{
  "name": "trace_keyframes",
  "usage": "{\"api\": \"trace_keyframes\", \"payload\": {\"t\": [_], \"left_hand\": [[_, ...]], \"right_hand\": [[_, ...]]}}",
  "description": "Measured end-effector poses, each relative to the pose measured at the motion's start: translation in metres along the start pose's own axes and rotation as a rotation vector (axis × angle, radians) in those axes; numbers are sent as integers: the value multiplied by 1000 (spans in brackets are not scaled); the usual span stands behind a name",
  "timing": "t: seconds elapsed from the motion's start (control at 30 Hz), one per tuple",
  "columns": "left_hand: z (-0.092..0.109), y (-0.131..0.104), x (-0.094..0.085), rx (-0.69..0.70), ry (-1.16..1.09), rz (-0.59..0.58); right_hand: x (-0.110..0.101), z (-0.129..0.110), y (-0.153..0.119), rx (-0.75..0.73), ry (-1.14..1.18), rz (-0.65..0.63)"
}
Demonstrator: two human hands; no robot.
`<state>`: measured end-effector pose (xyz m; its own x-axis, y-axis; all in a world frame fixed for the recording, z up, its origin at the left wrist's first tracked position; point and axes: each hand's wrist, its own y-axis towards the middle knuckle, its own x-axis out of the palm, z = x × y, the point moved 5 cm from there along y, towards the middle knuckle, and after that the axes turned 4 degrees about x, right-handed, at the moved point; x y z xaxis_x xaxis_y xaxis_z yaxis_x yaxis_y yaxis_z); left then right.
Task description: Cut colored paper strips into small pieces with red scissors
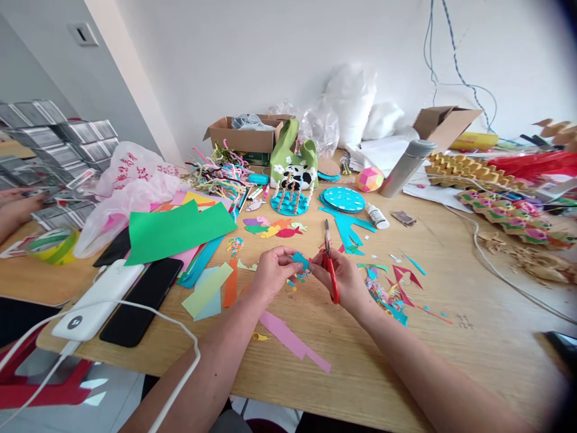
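A small piece of blue paper (300, 260) is pinched between the fingertips of my left hand (274, 270), and the fingertips of my right hand (340, 276) touch its right side. Red-handled scissors (332, 278) rest in my right hand, blades pointing up and away. Below the blue piece lie tiny coloured paper bits (294, 282). Just beyond my hands is a group of coloured paper fish (279, 228). A pink paper strip (293, 340) lies nearer the front edge, with a small yellow paper shape (260, 337) beside it.
Green paper (180, 231), a black phone (142, 300) and a white power bank (97, 300) with a cable lie left. Paper scraps (392, 288) are right. Behind stand a green bag (293, 156), blue discs (342, 199) and a grey bottle (408, 168). Another person's hand (22, 207) shows far left.
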<state>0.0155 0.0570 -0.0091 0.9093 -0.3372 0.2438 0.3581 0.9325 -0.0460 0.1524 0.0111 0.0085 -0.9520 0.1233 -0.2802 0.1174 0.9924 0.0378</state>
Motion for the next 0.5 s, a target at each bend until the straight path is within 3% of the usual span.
{"api": "trace_keyframes", "payload": {"t": [0.13, 0.2, 0.33, 0.5], "left_hand": [[2, 0, 1, 73, 138, -30], [3, 1, -3, 66, 140, 14], [6, 4, -14, 26, 24, 149], [5, 7, -22, 10, -118, 212]], "right_hand": [[-2, -4, 3, -39, -175, 26], [-10, -8, 5, -29, -180, 74], [-41, -21, 4, 23, -84, 257], [-55, -18, -5, 34, -36, 267]]}}
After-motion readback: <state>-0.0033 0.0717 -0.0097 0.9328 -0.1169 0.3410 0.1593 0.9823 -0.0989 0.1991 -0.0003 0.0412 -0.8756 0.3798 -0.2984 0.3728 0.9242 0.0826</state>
